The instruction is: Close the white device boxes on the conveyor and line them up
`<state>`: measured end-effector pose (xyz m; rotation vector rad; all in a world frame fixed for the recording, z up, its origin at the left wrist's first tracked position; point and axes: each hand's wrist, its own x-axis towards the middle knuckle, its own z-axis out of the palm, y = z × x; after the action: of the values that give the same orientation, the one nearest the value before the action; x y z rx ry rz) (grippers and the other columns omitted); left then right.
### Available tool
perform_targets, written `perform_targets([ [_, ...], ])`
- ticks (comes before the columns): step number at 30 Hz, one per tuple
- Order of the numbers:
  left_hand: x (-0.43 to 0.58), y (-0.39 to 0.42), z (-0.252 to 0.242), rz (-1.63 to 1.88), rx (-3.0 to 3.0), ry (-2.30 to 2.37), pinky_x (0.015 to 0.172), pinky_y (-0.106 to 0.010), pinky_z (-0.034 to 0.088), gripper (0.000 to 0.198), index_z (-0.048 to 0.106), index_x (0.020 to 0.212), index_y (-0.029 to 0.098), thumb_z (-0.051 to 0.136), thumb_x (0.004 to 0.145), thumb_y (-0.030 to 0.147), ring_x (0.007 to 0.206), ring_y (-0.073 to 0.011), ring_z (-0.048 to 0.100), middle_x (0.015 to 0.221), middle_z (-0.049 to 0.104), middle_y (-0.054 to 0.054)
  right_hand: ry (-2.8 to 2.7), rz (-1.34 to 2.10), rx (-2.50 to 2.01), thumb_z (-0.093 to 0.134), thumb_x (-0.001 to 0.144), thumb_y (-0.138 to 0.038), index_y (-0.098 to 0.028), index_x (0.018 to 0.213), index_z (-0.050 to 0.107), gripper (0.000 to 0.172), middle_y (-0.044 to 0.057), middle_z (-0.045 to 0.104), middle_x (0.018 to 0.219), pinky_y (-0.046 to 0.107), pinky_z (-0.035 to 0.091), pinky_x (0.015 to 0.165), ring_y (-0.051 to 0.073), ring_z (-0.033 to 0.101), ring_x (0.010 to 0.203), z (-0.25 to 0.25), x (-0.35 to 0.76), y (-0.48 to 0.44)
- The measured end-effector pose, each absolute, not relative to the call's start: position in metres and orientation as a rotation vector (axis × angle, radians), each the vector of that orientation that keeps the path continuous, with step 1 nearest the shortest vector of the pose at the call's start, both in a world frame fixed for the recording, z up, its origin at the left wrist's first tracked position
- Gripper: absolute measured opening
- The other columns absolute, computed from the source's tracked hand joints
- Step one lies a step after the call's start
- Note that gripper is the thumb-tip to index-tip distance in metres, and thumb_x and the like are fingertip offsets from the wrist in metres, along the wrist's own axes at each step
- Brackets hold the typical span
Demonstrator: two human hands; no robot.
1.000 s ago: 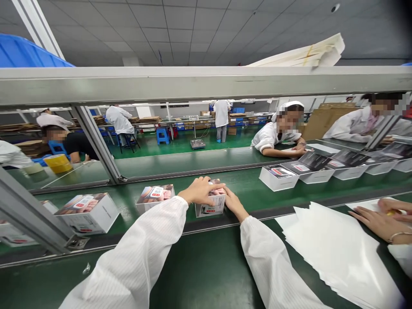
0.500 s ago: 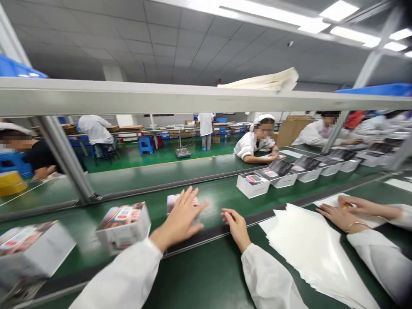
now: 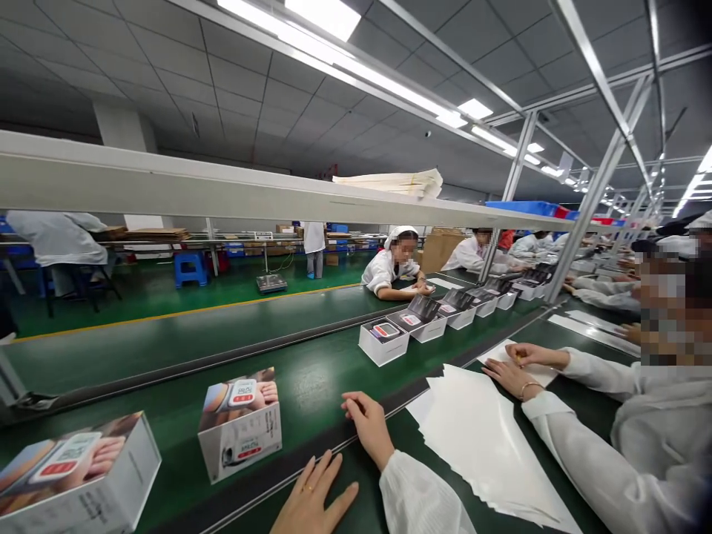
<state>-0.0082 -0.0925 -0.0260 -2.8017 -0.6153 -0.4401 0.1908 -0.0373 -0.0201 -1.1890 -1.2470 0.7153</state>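
While L hand [image 3: 313, 498] is splayed, R hand [image 3: 369, 428] half-curled, both empty; boxy printed ctn [image 3: 243, 423], slick wht sheets [image 3: 475, 437] nearby.

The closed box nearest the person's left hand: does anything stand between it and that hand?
Nothing visible stands between the left hand and the closed box. Only the dark belt edge crosses the gap; the right hand is off to the right, out of the way.

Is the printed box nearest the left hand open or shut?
Shut: the box has its printed top lying flat across it, hiding the inside.
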Motion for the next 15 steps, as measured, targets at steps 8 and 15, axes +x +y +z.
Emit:
perform_targets([
  [8, -0.005, -0.08, -0.067, -0.66, -2.661, -0.544, 0.096, -0.041, 0.05, 0.081, 0.024, 0.154, 0.032, 0.045, 0.088, 0.075, 0.127, -0.0335, 0.053, 0.144, 0.05, -0.013, -1.285, 0.658, -1.214, 0.055, 0.086, -0.038, -0.018, 0.091, 0.072, 0.027, 0.007, 0.072, 0.079, 0.031, 0.052, 0.068, 0.02, 0.066, 0.069, -0.019, 0.191, -0.037],
  [15, -0.008, -0.072, -0.065, -0.673, -2.549, -0.433, 0.092, -0.037, 0.052, 0.072, 0.029, 0.152, 0.034, 0.046, 0.092, 0.07, 0.119, -0.0299, 0.059, 0.135, 0.06, -0.01, -1.288, 0.593, -1.247, 0.054, 0.084, -0.025, -0.018, 0.091, 0.073, 0.022, 0.005, 0.07, 0.078, 0.028, 0.05, 0.065, 0.017, 0.064, 0.065, -0.02, 0.188, -0.035],
])
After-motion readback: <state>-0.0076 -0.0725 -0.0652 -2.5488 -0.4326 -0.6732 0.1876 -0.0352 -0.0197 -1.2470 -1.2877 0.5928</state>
